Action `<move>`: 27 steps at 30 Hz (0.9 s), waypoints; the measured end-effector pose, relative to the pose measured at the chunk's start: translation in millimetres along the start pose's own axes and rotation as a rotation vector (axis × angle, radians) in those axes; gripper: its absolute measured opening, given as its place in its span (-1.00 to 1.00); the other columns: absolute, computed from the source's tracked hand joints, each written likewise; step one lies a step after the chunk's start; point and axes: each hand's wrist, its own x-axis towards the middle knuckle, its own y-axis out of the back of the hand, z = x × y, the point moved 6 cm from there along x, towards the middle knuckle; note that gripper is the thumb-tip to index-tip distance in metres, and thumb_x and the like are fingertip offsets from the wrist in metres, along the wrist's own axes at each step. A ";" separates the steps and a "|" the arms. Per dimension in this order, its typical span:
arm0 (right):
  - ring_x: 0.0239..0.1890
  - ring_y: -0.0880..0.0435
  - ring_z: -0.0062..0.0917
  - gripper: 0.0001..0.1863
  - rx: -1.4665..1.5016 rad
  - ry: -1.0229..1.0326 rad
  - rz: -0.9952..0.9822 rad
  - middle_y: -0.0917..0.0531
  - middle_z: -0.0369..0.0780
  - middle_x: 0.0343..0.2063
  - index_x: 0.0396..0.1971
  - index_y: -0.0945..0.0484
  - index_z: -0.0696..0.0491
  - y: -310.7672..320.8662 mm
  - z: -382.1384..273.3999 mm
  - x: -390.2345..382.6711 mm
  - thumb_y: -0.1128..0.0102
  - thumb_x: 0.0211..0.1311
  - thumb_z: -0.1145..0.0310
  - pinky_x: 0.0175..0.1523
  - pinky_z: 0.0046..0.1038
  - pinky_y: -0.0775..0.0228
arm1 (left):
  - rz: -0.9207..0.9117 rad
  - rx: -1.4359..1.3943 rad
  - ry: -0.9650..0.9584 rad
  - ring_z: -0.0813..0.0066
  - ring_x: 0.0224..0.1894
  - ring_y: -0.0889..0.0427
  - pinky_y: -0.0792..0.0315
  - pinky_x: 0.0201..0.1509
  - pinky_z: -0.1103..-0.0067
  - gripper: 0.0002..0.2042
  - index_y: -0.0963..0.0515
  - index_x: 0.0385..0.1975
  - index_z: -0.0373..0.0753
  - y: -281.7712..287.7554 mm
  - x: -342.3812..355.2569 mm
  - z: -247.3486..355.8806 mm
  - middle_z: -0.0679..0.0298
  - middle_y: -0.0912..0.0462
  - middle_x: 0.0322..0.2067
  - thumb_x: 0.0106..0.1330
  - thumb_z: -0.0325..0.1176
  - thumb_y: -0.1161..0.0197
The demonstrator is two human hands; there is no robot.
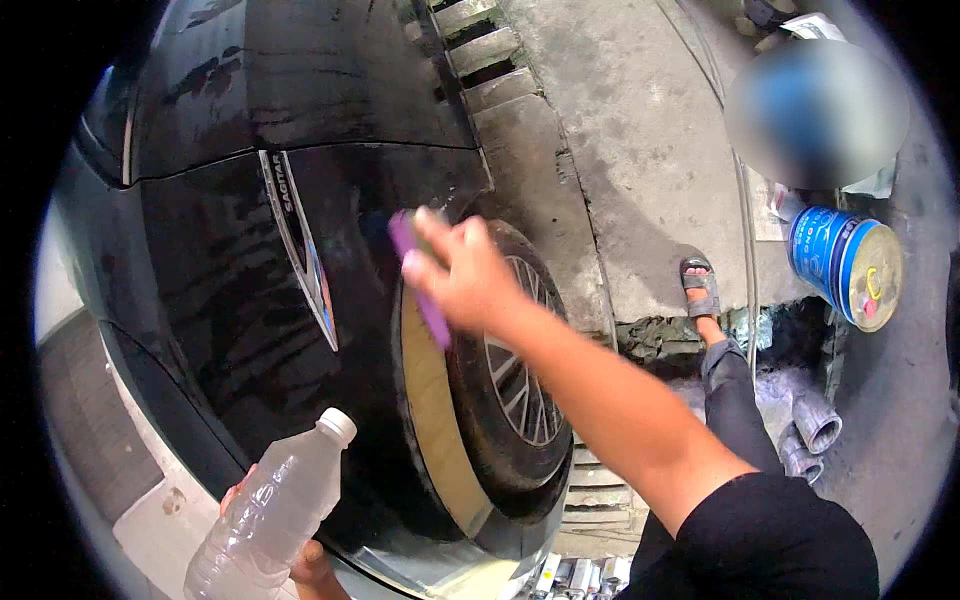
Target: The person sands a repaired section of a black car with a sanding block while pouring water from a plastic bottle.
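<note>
My right hand grips a long, flat purple sanding block at the front edge of the wheel arch. Below it, a strip of bare tan-yellow filler curves along the arch of the black car fender. In my left hand, a clear plastic bottle with a white cap is tilted up to the right, near the lower fender. Cloudy liquid shows inside it. Most of the left fingers are hidden behind the bottle. A silver trim piece lies along the panel left of the block.
The wheel sits right beside the arch. A blue bucket with a tan lid lies at the right, near grey metal tubes. My sandalled foot rests by a broken concrete edge. Several small containers stand at the bottom.
</note>
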 end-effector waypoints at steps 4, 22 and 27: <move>-0.02 -0.48 0.01 -0.33 -0.074 0.382 -0.070 -0.40 0.09 -0.01 0.27 -0.42 -0.09 -10.1 -71.9 -117.8 -0.33 0.12 0.11 0.08 -0.11 -0.41 | -0.025 -0.002 0.018 0.28 0.05 -0.55 -0.48 0.23 0.32 -0.01 -0.28 0.16 -0.28 -7.5 4.3 14.0 0.09 -0.51 -0.03 -0.05 0.48 -0.30; -0.02 -0.48 0.02 -0.35 -0.109 0.345 -0.069 -0.41 0.13 -0.04 0.27 -0.38 -0.16 -3.9 -63.7 -119.4 -0.29 0.13 0.12 0.01 -0.08 -0.42 | -0.001 -0.146 -0.027 0.18 0.20 -0.41 -0.27 0.34 0.27 -0.45 -0.28 0.24 -0.37 19.5 -6.7 -21.7 0.04 -0.39 0.16 0.37 -0.12 -0.01; -0.03 -0.49 0.08 -0.38 -0.093 0.229 -0.059 -0.38 0.17 -0.01 0.31 -0.33 -0.12 -1.6 -38.1 -56.3 -0.21 0.25 0.11 0.03 -0.11 -0.44 | 0.057 -0.309 0.044 0.20 0.23 -0.38 -0.30 0.33 0.28 -0.34 -0.24 0.27 -0.30 13.3 -14.6 -25.5 0.08 -0.38 0.17 0.26 -0.01 -0.13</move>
